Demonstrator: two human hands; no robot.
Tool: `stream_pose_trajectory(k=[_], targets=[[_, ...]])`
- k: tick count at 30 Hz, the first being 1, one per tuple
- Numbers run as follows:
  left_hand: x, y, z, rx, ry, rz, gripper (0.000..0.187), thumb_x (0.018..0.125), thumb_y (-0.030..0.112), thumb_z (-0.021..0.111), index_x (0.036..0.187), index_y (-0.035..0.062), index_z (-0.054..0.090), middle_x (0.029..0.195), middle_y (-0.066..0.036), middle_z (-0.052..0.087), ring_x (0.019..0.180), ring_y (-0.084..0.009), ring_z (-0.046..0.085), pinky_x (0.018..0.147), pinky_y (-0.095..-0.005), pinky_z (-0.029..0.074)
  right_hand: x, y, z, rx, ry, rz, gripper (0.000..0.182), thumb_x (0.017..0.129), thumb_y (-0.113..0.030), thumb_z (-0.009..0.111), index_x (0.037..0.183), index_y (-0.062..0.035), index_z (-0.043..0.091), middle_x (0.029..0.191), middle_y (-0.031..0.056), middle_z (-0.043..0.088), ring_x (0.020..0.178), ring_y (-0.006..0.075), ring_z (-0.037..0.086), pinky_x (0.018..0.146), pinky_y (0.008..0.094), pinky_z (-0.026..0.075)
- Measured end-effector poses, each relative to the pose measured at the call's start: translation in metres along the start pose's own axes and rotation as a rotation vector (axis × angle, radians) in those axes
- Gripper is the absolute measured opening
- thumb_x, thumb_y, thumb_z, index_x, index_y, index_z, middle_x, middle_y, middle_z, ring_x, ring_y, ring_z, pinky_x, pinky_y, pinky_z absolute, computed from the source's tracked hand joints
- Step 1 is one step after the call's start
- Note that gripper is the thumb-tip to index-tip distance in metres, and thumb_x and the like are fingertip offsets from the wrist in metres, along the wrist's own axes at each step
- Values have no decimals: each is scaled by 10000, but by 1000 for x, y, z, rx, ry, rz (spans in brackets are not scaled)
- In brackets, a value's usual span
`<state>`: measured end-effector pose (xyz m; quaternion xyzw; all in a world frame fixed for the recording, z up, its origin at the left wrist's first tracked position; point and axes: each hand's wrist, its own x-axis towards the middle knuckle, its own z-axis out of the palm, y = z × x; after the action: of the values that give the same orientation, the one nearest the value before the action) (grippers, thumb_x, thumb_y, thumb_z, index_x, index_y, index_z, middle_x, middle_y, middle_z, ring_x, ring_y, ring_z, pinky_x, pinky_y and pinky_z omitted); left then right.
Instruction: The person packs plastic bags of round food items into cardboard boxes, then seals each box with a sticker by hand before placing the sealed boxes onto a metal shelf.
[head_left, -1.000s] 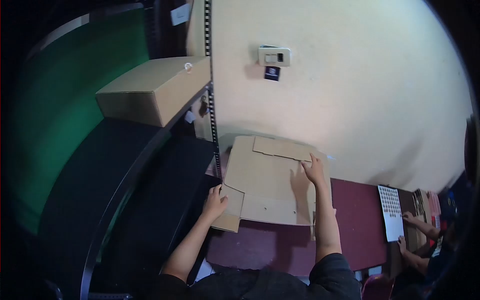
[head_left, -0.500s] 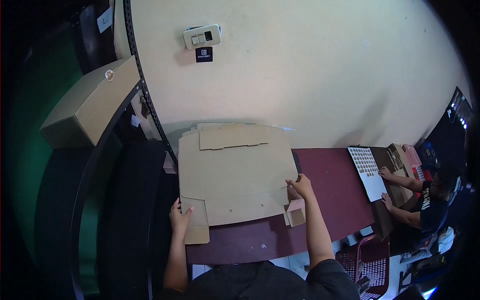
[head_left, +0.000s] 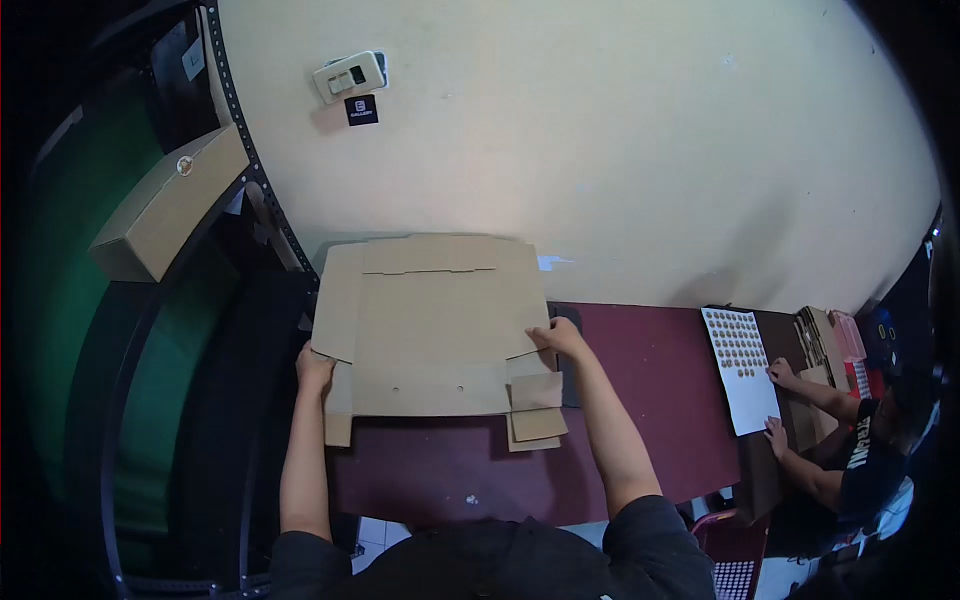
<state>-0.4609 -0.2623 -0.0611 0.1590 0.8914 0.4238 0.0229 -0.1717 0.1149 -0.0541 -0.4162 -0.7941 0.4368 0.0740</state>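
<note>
A brown unfolded cardboard box (head_left: 430, 330) lies across the maroon table top, its flaps creased and partly loose. My left hand (head_left: 315, 370) is closed on its left edge, near the lower left flap (head_left: 338, 405). At the right edge, my right hand (head_left: 558, 338) grips the board with thumb on top; its other fingers are partly hidden. Below that hand, several small flaps (head_left: 537, 392) stick out at the lower right corner. Two small holes show near the front edge of the board.
The maroon table (head_left: 640, 400) runs along a cream wall (head_left: 620, 130). A dark metal rack (head_left: 262, 190) on the left carries a long carton (head_left: 175, 205). To the right, a co-worker (head_left: 850, 440) handles a sheet of round stickers (head_left: 738, 370). A pink basket (head_left: 735, 555) stands below.
The unfolded box has shifted left in view and been straightened, with both hands along its sides. Flaps at its right front corner have spread. The co-worker's hands remain at the sticker sheet.
</note>
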Motion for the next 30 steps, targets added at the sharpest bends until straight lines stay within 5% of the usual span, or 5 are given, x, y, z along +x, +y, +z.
stream_pose_trajectory(k=[5, 17, 22, 27, 30], targets=[[-24, 14, 7, 291, 446, 287, 382, 719, 13, 688, 1079, -13, 562, 1053, -199, 619, 1054, -350, 561, 898, -371, 439, -12, -3, 5, 187, 155, -184, 386, 734, -221, 685, 1021, 31, 629, 915, 132, 674, 836, 181, 643, 757, 288, 484], [-145, 144, -15, -612, 272, 336, 379, 893, 70, 502, 1252, -1, 407, 1112, -145, 565, 1042, -210, 560, 859, -291, 449, -73, -6, -123, 763, 280, -506, 425, 896, -143, 579, 1193, 137, 462, 1006, 136, 612, 916, 130, 562, 821, 242, 445], [-197, 202, 8, -1606, -749, 422, 655, 921, 481, 334, 1423, 93, 173, 1141, -165, 553, 1068, -269, 551, 899, -368, 461, -94, 46, -258, 691, 639, -599, 392, 913, -149, 548, 1196, 113, 477, 1113, 161, 578, 1015, 162, 548, 847, 270, 447], [-279, 260, 127, -1718, -1131, -64, 897, 803, 747, 259, 1449, 150, 83, 1488, -170, 116, 1315, -441, 221, 995, -631, 265, -155, 40, -367, 376, 1069, -673, 325, 884, -169, 594, 1101, 72, 573, 1069, 147, 606, 1003, 188, 555, 900, 303, 408], [-341, 251, 193, -1495, -1552, -158, 876, 814, 678, 374, 1430, 92, 166, 1461, -162, 216, 1310, -399, 264, 1030, -624, 223, -171, 51, -419, 251, 1155, -771, 300, 840, -175, 646, 1062, 23, 603, 1020, 116, 616, 976, 176, 552, 879, 301, 411]])
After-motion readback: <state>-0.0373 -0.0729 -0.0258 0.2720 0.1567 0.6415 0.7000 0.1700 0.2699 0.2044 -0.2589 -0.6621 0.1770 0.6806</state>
